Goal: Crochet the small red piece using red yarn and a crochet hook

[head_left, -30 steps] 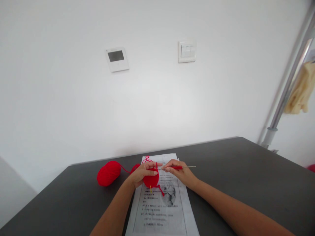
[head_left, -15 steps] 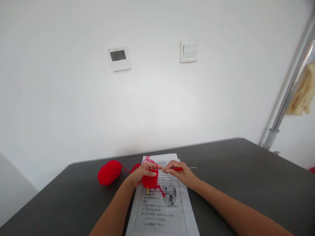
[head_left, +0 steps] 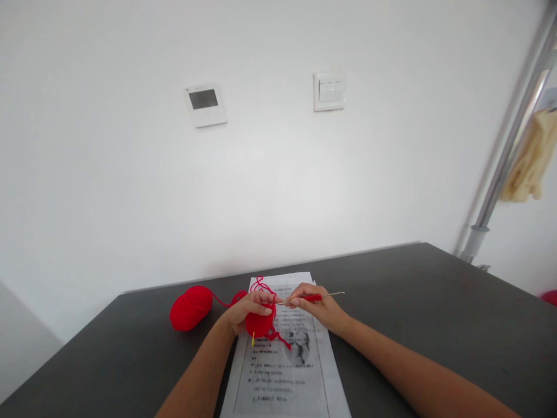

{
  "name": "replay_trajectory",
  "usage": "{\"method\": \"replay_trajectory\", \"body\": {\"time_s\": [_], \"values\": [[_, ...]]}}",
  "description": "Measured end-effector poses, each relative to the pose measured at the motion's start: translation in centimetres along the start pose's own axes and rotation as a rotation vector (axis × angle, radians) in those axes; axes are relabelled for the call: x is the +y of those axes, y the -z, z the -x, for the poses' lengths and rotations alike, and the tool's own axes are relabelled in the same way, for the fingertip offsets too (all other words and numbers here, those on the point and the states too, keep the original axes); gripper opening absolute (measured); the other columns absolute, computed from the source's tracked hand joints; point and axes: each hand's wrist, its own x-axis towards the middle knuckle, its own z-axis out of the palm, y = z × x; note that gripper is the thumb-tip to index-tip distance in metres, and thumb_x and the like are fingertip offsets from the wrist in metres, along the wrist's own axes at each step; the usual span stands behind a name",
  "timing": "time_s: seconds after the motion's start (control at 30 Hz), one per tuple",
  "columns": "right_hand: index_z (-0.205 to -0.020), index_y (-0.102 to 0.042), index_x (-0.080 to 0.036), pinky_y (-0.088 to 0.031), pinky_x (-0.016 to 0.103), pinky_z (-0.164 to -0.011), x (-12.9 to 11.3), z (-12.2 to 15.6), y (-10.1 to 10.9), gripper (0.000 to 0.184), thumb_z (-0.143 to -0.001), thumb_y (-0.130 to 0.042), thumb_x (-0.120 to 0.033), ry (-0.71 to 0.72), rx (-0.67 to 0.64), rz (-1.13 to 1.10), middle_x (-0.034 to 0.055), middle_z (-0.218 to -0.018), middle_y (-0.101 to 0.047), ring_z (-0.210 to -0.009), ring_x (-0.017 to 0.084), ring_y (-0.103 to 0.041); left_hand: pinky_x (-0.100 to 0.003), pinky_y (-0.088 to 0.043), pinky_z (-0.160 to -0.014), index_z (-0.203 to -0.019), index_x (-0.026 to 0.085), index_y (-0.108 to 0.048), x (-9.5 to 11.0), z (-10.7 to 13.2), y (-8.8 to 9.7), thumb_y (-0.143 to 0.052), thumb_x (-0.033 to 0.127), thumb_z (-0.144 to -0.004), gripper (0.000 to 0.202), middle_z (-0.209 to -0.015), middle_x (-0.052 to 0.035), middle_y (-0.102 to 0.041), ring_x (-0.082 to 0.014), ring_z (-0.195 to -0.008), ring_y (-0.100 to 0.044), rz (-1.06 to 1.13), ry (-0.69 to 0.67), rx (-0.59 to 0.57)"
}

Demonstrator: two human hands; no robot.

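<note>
Head view: the red piece [head_left: 258, 325] sits turned a little in the left hand [head_left: 248, 307], with the hook [head_left: 313, 298] at its edge.
In the head view, the left thumb and fingers are clamped on the piece's upper part; the right hand [head_left: 317, 303] pinches the hook by its red handle, just beside the left fingertips. Compared with a second ago, the piece lies slightly farther from the right grip, and its yellow marker [head_left: 253, 340] has swung from below the left grip towards the left forearm. More thin shaft seems to show between the hands, which suggests a stitch being worked; the exact loop is too small to tell. The yarn ball [head_left: 190, 308] rests left of the left grip, the printed sheet [head_left: 278, 403] beneath both hands.
</note>
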Motion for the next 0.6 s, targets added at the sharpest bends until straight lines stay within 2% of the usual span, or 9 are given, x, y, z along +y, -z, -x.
{"method": "replay_trajectory", "body": {"time_s": [0.3, 0.6], "values": [[-0.077, -0.065, -0.013, -0.052, 0.030, -0.069, 0.17, -0.07, 0.08, 0.026, -0.075, -0.066, -0.039, -0.061, -0.021, -0.115, 0.0051, -0.073, -0.069, -0.070, 0.015, -0.065, -0.019, -0.034, -0.046, -0.070, 0.011, -0.065, -0.02, -0.13, -0.20, -0.074, 0.012, -0.053, 0.019, -0.057, -0.0028, -0.064, -0.0103, -0.047, -0.056, 0.013, -0.024, 0.034], [-0.075, -0.064, -0.013, -0.053, 0.030, -0.067, 0.37, -0.06, 0.03, 0.024, -0.074, -0.067, -0.038, -0.065, -0.024, -0.142, 0.0059, -0.075, -0.071, -0.068, 0.015, -0.065, -0.019, -0.035, -0.046, -0.068, 0.011, -0.064, -0.05, -0.15, -0.29, -0.073, 0.014, -0.057, 0.015, -0.056, -0.0032, -0.063, -0.0102, -0.046, -0.055, -0.015, -0.022, 0.063]]}}
